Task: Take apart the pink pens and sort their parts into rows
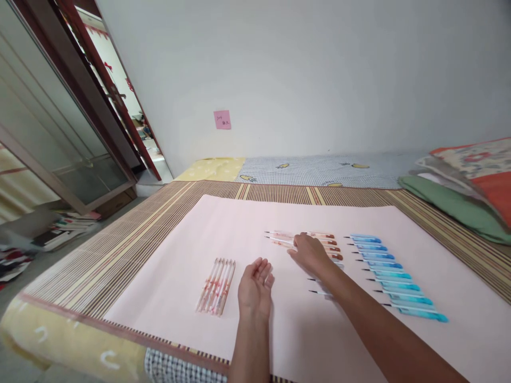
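Right hand (pixel 306 252) at the brown-capped pens (pixel 333 249), left hand (pixel 257 284) palm-up nearby.
Right grip: fingertips bunched at those pens, clamped or not I cannot tell; left grip: loosely apart, just beside the clear pens (pixel 216 287). A narrow strip of pink sheet (pixel 187 229) parts the brown-capped pens from the blue pens (pixel 389 276); wider room runs to the sheet's left edge.

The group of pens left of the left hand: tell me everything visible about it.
The group of pens lies flat, several slim pens side by side, nearly parallel. Their barrels look like pale, glossy plastic with red and pink patterning, too small to make out. Narrower ends point toward the wall, slanting slightly right. They rest on the pale pink sheet; the left hand is apart from them.
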A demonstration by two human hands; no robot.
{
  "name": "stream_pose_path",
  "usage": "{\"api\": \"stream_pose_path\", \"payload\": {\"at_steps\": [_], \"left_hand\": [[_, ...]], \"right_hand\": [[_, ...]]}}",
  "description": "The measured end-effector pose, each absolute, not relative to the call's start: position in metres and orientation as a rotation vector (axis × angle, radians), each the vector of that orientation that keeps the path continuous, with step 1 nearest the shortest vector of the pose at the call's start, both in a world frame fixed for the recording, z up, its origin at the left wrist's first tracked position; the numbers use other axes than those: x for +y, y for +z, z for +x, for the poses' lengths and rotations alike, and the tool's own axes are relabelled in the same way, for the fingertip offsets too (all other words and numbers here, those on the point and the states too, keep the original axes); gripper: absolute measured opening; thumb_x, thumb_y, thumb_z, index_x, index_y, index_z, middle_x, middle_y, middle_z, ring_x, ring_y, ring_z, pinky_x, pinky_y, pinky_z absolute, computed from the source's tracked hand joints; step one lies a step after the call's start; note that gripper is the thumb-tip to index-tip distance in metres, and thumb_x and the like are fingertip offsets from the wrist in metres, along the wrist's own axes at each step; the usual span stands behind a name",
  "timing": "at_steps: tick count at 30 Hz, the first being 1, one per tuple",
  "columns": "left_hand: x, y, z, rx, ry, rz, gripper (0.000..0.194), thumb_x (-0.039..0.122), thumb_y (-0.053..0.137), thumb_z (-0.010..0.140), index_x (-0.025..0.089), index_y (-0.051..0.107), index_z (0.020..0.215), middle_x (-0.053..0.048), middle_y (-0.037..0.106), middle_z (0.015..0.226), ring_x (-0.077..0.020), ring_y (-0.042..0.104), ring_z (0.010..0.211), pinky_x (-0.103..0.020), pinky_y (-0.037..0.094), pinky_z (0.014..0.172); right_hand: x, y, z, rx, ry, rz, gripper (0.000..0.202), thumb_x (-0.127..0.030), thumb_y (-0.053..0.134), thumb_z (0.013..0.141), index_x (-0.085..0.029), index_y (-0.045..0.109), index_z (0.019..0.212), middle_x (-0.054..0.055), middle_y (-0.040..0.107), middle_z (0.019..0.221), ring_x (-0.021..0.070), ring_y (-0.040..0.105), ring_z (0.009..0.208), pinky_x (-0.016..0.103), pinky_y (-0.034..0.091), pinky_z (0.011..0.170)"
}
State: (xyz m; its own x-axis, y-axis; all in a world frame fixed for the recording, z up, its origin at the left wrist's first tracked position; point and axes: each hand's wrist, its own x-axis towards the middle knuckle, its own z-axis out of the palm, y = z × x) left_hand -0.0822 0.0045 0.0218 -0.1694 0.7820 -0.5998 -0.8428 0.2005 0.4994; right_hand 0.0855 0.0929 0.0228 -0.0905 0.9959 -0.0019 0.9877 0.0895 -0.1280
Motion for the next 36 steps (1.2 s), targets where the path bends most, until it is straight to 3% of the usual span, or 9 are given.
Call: {"api": "stream_pose_path", "payload": {"at_steps": [16, 36], "left_hand": [[0.005, 0.019, -0.083, 0.954, 1.445, -0.062, 0.009, 0.016, 0.063, 0.088, 0.013, 0.071, 0.087, -0.012, 0.073, 0.096, -0.0165, 0.072, 0.081, -0.023, 0.054, 0.062], [0.005, 0.022, -0.083, 0.96, 1.43, -0.088, 0.013, 0.017, 0.06, 0.092, 0.011, 0.071, 0.088, -0.011, 0.073, 0.095, -0.0156, 0.071, 0.08, -0.023, 0.054, 0.061]], "right_hand": [[0.091, 0.021, 0.079, -2.267, 0.042, -2.038, 0.022, -0.028, 0.057, 0.096, -0.014, 0.067, 0.109, 0.015, 0.069, 0.114, 0.0267, 0.065, 0.104, 0.034, 0.039, 0.084], [0.101, 0.008, 0.083, -2.373, -0.146, -1.847, 0.016, -0.015, 0.053, 0.092, -0.016, 0.068, 0.097, 0.011, 0.069, 0.106, 0.0248, 0.063, 0.101, 0.036, 0.033, 0.084]]}}
